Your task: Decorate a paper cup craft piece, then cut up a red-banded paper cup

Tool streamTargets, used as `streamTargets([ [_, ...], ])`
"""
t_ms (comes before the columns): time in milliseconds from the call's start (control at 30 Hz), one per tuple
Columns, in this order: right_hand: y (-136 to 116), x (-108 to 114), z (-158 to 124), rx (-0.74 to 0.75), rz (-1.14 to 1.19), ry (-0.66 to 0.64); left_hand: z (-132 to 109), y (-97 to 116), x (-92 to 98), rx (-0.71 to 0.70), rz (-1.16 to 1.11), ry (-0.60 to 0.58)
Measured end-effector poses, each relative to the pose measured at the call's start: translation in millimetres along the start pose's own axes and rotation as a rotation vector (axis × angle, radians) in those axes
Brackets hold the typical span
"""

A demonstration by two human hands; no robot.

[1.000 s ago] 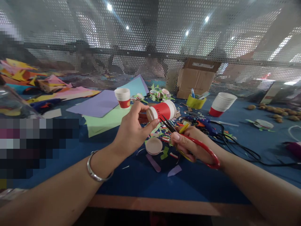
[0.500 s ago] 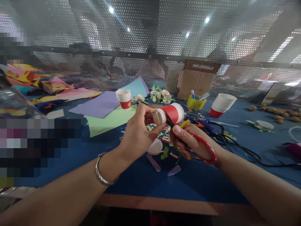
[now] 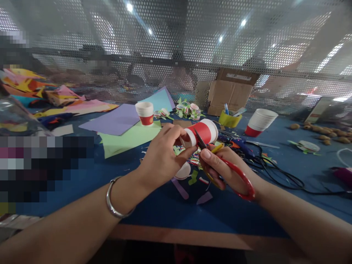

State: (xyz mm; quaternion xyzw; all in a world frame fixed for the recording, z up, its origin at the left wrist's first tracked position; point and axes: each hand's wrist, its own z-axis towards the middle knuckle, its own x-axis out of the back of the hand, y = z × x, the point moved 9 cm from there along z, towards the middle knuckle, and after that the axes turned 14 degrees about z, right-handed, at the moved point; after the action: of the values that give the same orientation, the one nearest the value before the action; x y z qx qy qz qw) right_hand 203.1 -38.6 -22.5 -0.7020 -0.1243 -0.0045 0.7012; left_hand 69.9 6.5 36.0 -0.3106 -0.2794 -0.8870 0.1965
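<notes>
A red and white paper cup (image 3: 205, 132) lies on its side in the air above the table, its base end toward my left hand (image 3: 165, 156). The fingers and thumb of that hand are closed round the base end. My right hand (image 3: 220, 165) grips a pair of scissors (image 3: 242, 179) with red and yellow handles, their dark blades against the cup's side near its base. How far the blades cut into the wall I cannot tell. Below the cup are small paper scraps (image 3: 194, 161), a white paper disc (image 3: 183, 171) and purple strips (image 3: 180, 189).
Behind stand a short cup stack (image 3: 145, 113) on coloured paper sheets (image 3: 118, 119), a yellow pen holder (image 3: 230, 119), a tall cup stack (image 3: 261, 123) and a cardboard box (image 3: 231, 91). Black cords (image 3: 280, 176) and walnut-like pieces (image 3: 327, 132) lie at right. A perforated metal screen (image 3: 165, 44) rises behind.
The cup has shifted slightly right in my left hand's grip and tilted a little. The scissors and my right hand have moved slightly right and down, blades still against the cup.
</notes>
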Motion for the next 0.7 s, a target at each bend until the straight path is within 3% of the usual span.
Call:
streamTargets([
  [200,-0.7,-1.5,-2.1,-0.018,0.091,0.086,-0.4,3.9,-1.2,-0.026,-0.040,-0.031],
  [400,-4.7,6.9,-1.0,0.001,0.046,0.192,2.6,7.8,-0.1,-0.072,0.008,0.034],
  [700,-0.2,19.4,4.3,0.002,0.065,0.218,18.0,16.0,-8.0,-0.154,0.130,-0.003],
])
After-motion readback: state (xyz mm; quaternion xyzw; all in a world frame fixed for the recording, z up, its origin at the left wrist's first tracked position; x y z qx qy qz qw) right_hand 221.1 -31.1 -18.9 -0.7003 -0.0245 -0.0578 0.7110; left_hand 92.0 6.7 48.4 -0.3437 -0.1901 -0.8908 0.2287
